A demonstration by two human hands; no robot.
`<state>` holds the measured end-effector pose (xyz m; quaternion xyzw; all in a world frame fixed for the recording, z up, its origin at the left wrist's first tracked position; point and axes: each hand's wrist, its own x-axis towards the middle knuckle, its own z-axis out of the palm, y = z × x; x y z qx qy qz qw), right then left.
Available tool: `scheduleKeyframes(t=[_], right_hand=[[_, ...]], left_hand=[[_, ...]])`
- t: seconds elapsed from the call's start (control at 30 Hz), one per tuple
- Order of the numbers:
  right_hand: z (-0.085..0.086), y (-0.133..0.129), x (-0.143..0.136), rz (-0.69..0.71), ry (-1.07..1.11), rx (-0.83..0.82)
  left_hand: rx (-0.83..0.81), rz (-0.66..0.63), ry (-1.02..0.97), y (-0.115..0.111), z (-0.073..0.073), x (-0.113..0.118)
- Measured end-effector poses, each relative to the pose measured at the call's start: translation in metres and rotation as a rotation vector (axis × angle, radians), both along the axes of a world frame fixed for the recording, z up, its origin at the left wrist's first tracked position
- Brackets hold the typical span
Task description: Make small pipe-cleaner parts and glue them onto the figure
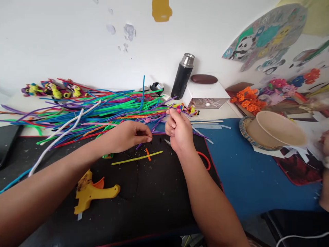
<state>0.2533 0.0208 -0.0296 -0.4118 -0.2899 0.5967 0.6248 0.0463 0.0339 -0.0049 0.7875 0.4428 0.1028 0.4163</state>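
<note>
My left hand (135, 134) is pinched, thumb against fingertips, above the black mat (154, 202). A tiny dark bit shows at its fingertips; I cannot tell whether it is held. My right hand (178, 130) is curled closed at the same height, and what it holds, if anything, is hidden. Scissors with a red handle (205, 160) lie partly under my right wrist. Below the hands lies a yellow-green pipe cleaner (131, 159), with a short orange piece (148, 154) across it. A yellow hot glue gun (95, 193) rests nearer, below my left forearm.
A heap of coloured pipe cleaners (110, 109) spreads along the back. Behind stand a black thermos (182, 77) and a white box (207, 96). Finished pipe-cleaner figures (53, 89) lie back left. On the right are a beige bowl (280, 128), orange flowers (248, 99) and another person's arm (325, 185).
</note>
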Motion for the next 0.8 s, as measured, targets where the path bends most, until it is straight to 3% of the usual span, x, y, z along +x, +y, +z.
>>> scheduleKeyframes(t=[0.37,0.53,0.8], right_hand=[[0.007,-0.002,-0.002,0.033,0.035,-0.001],[0.010,-0.003,-0.003,0.050,0.039,0.000],[0.008,-0.006,-0.006,0.093,-0.025,-0.024]], left_hand=[[0.230,-0.270,0.120,0.032,-0.034,0.053],[0.342,-0.299,0.218,0.036,-0.038,0.060],[0.377,-0.289,0.312,0.036,-0.043,0.059]])
